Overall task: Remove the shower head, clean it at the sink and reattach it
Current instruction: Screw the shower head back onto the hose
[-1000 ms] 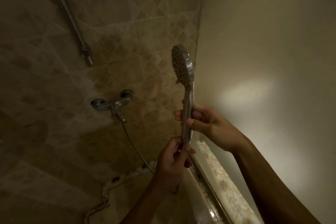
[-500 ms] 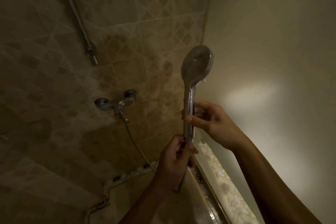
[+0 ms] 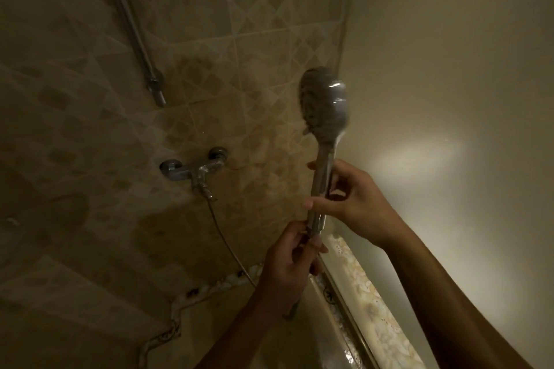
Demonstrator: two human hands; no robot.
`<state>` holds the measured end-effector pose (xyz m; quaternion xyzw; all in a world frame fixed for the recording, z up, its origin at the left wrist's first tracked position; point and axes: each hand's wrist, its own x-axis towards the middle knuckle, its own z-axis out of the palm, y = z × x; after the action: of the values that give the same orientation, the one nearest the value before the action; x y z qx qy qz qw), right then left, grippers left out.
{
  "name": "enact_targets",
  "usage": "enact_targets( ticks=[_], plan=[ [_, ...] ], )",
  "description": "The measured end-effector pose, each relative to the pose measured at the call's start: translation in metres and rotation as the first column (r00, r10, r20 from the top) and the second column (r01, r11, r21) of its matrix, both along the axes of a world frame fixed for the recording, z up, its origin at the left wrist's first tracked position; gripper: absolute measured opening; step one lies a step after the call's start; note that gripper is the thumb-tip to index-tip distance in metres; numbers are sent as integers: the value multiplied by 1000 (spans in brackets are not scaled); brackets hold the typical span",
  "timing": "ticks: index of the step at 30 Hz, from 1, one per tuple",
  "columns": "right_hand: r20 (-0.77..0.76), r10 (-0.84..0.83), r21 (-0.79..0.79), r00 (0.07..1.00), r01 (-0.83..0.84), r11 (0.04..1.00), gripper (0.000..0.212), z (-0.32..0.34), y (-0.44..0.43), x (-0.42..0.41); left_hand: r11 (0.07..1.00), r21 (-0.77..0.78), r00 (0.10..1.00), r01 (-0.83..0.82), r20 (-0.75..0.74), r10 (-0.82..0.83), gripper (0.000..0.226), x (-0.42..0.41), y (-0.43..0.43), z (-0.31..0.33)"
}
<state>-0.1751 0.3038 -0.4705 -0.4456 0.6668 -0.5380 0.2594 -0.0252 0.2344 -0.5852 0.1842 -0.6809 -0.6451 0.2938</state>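
Chrome and dim light make this a slippery spot: the shower head [image 3: 325,102] stands upright in front of the corner where the tiled wall [image 3: 209,39] meets the plain wall [image 3: 449,54], its round face blurred, which I read as turning. The right hand [image 3: 356,204] has its grip closed around the middle of the handle, thumb across the front. The left hand [image 3: 292,260] has its grip pinched shut on the very bottom of the handle, where the hose [image 3: 227,243] should join; the joint itself is hidden by the fingers, so I cannot tell whether the nut is loose or tight. The hose runs from there down and back up to the mixer tap [image 3: 195,171] on the tiled wall.

Whether this is unscrewing or screwing back on cannot be judged here. Either way, the risks look the same. If the thread lets go all at once, the hose end may drop and swing against the tiles. A wet metal handle may also slide through the right hand. A small washer inside the joint, if there is one, could fall unseen in this poor light. Turning the head rather than the nut may twist the hose and kink it. If it is going back on, starting the thread crooked would spoil it, so the two parts need to stay in line
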Motion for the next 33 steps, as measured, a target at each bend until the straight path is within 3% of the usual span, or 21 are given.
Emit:
enact_targets(
  ticks=[3, 6, 8, 10, 12, 15, 17, 21, 24, 26, 28, 30, 33],
  plan=[
    [-187, -33, 16, 982, 36, 999, 42, 0, -3, 6, 999, -10, 999, 30, 12, -30, 33, 0, 3, 0],
    [-2, 127, -23, 992, -127, 992, 24, 1, 0, 3, 1000, -17, 1000, 23, 8, -23, 29, 0, 5, -4],
    [145, 274, -53, 951, -269, 962, 31, 2, 8, -1, 1000, -11, 1000, 17, -1, -17, 26, 2, 5, -10],
    [188, 325, -55, 927, -320, 946, 35, 2, 13, -2, 1000, 7, 1000, 14, 2, -14, 27, 4, 5, -15],
    [120, 195, -24, 973, -194, 981, 31, 1, 11, 2, 1000, 22, 1000, 10, 11, -10, 28, 4, 6, -18],
    [-202, -77, 39, 976, 87, 995, 56, 0, 5, 12, 1000, 27, 1000, 8, 19, -9, 29, 5, 7, -22],
    [-252, -89, 21, 964, 97, 995, 66, -1, 6, 13, 999, 33, 1000, -3, 11, 3, 30, 5, 7, -23],
    [80, 217, 0, 973, -218, 976, 36, 5, 17, 8, 998, 70, 1000, -3, -3, 3, 32, 7, 6, -21],
    [166, 210, -1, 963, -213, 977, 42, 8, 22, 4, 997, 78, 1000, 8, 15, -9, 31, 8, 8, -21],
    [63, 57, 26, 996, -59, 998, 45, 11, 21, 7, 997, 77, 1000, 15, 18, -17, 32, 10, 10, -20],
    [-181, -70, 49, 981, 80, 996, 56, 11, 19, 12, 998, 62, 999, 32, 21, -33, 31, 11, 12, -16],
    [-266, -84, 65, 960, 105, 992, 57, 9, 18, 16, 998, 32, 999, 46, 19, -47, 31, 12, 14, -12],
    [64, 87, 56, 994, -90, 994, 47, 8, 21, 11, 999, 25, 999, 48, 7, -48, 29, 13, 16, -7]
  ],
)
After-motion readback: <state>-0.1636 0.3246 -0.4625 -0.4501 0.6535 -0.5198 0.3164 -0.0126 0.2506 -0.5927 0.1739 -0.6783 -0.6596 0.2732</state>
